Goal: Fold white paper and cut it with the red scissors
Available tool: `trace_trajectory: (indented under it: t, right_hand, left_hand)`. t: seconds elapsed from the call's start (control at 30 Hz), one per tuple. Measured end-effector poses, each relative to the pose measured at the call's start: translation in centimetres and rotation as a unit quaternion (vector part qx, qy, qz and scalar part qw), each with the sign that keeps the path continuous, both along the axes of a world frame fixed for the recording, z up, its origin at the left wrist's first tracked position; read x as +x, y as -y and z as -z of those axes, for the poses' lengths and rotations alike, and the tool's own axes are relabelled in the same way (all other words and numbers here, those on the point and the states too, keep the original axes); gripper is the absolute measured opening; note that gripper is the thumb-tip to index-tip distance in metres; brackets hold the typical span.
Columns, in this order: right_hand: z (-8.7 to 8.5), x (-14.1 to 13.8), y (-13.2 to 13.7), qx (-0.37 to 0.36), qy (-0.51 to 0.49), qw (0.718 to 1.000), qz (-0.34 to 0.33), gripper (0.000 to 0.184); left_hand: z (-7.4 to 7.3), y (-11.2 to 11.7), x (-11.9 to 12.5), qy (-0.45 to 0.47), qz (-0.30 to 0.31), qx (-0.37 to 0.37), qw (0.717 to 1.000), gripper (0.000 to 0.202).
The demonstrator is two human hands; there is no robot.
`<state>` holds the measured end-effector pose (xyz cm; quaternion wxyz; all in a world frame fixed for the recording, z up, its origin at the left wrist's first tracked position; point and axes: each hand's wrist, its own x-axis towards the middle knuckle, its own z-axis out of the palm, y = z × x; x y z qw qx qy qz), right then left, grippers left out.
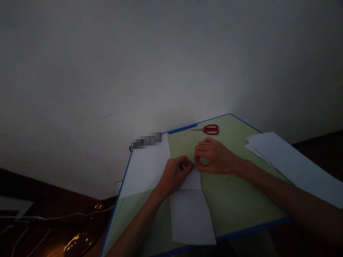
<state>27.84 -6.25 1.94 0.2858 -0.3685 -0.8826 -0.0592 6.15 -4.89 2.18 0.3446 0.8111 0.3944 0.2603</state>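
A creased strip of white paper [191, 217] lies lengthwise on the pale green tabletop [238, 194], its lower end reaching the front edge. My left hand [178, 173] is over the upper part of this strip, thumb and forefinger pinched together on its top edge. Close beside it, my right hand [213, 157] pinches at the same top corner, fingers curled round. The fingertips of both hands nearly meet there. Beyond my right hand rest scissors [210, 129] with red handles, blades pointing left.
White paper [150, 167] covers the table's upper left, with a blurred-out item [147, 140] at its far edge. A stack of white sheets [289, 157] overhangs the right side. Behind the table stands a pale wall [171, 64]. Thin white cables [77, 215] run at lower left.
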Motion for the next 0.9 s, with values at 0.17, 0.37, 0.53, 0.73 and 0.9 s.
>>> trace_trajectory:
  t: [0.17, 0.37, 0.53, 0.73, 0.9]
  right_hand:
    - [-0.2, 2.0, -1.1, 0.004, -0.057, 0.996, 0.064, 0.009]
    - [1.2, -0.7, -0.8, -0.204, -0.34, 0.917, 0.043, 0.019]
    - [2.2, -2.7, -0.5, -0.304, -0.419, 0.856, 0.016, 0.02]
    - [2.3, -2.7, -0.3, -0.347, -0.469, 0.812, -0.007, 0.041]
    - [3.0, -3.3, 0.3, -0.393, -0.451, 0.801, -0.033, 0.054]
  left_hand:
    - [0.3, -0.5, -0.3, 0.016, -0.033, -0.023, 0.999, 0.021]
    - [0.6, -1.1, -0.2, 0.095, -0.057, -0.098, 0.989, 0.029]
    - [0.8, -1.1, 0.0, 0.124, -0.049, -0.104, 0.986, 0.033]
    - [1.3, -1.0, 0.1, 0.127, -0.075, -0.085, 0.985, 0.034]
    - [1.3, -1.3, -0.1, 0.123, -0.159, -0.056, 0.978, 0.035]
